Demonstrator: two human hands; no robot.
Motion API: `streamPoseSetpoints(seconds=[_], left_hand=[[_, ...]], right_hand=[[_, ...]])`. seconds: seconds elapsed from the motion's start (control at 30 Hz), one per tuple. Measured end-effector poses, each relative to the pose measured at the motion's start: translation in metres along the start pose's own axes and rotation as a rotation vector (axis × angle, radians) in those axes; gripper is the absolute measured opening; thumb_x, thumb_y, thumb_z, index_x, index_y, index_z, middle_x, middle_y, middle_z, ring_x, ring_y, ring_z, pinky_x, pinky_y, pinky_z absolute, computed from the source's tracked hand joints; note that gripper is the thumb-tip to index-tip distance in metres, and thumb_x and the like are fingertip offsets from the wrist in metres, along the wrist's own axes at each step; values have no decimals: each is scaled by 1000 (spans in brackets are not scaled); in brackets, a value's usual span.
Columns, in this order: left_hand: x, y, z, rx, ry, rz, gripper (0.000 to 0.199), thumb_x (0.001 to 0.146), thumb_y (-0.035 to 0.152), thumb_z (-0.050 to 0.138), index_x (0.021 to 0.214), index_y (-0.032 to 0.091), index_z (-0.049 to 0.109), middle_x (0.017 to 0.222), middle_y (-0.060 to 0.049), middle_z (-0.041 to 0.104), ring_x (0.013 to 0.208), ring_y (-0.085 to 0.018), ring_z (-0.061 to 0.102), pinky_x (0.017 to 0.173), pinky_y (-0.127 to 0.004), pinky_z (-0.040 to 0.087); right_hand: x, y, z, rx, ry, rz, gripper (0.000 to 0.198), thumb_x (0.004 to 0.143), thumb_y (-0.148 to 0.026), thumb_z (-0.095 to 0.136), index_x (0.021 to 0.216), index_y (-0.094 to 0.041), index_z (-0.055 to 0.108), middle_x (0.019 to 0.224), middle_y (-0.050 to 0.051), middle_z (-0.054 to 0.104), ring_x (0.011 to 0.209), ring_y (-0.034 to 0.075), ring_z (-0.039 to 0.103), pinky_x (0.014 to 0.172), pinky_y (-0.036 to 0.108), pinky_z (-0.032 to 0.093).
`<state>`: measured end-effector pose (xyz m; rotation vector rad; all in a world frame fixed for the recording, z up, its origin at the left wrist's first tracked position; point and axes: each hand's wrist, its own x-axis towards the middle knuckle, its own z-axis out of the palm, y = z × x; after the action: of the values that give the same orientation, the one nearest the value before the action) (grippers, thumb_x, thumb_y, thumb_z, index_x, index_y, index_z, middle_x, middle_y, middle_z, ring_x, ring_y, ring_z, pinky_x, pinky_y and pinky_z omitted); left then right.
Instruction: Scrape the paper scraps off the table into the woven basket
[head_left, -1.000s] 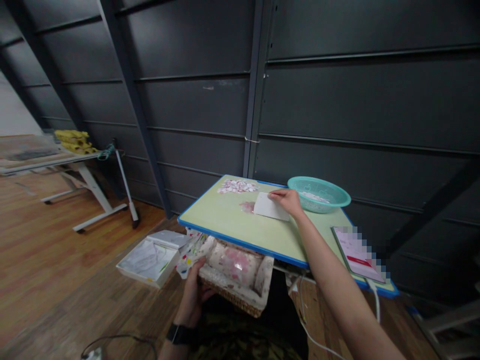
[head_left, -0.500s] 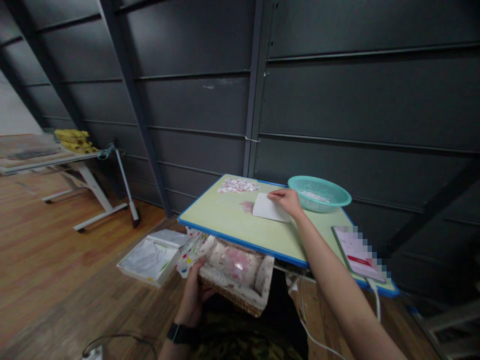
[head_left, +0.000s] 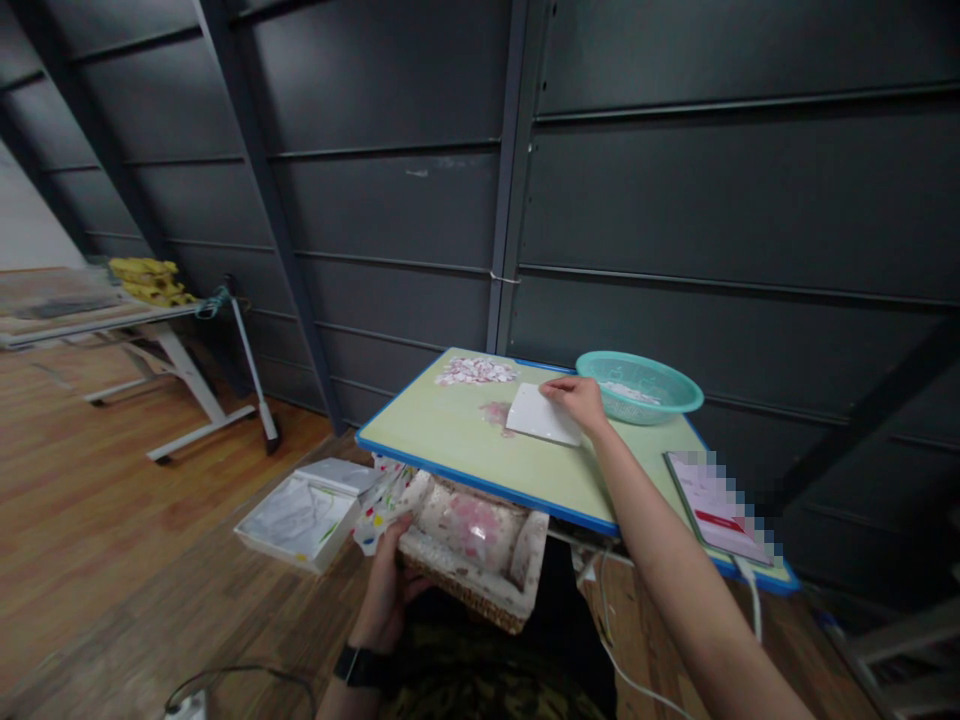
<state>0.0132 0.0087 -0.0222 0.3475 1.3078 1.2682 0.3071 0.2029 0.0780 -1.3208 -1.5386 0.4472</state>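
Surface (head_left: 450, 440) has scraps (head_left: 474, 371) heaped, more left in the colander (head_left: 637, 412), so we're likely midway: our right grip (head_left: 579, 402) pinches the white card (head_left: 538, 418) on it beside a pink patch (head_left: 494, 412), left grip (head_left: 384, 575) clasps the basket (head_left: 466, 572) below.

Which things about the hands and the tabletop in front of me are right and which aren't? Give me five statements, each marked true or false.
1. The left hand holds the lined basket. True.
2. The teal colander stands on the tabletop. True.
3. The right hand grips the teal colander. False: it holds a white card.
4. The lined basket rests on top of the tabletop. False: it is held below the near edge.
5. A pile of small pale pieces lies toward the tabletop's far left corner. True.
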Motion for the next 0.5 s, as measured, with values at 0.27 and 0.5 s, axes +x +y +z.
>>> streamPoseSetpoints(seconds=[0.27, 0.5], left_hand=[[2, -1, -2, 28, -21, -5, 58, 81, 47, 61, 132, 21, 51, 90, -7, 70, 68, -22, 69, 63, -36, 57], [0, 0, 1, -28, 24, -3, 61, 79, 42, 65, 134, 22, 51, 87, -5, 72, 63, -21, 68, 59, -34, 57]], right_hand=[[0, 3, 3, 41, -48, 11, 30, 62, -41, 72, 75, -14, 79, 77, 11, 76, 70, 25, 68, 64, 32, 49], [0, 2, 8, 43, -66, -27, 30, 68, -42, 71, 82, -18, 80, 87, 9, 77, 78, 25, 69, 69, 32, 50]])
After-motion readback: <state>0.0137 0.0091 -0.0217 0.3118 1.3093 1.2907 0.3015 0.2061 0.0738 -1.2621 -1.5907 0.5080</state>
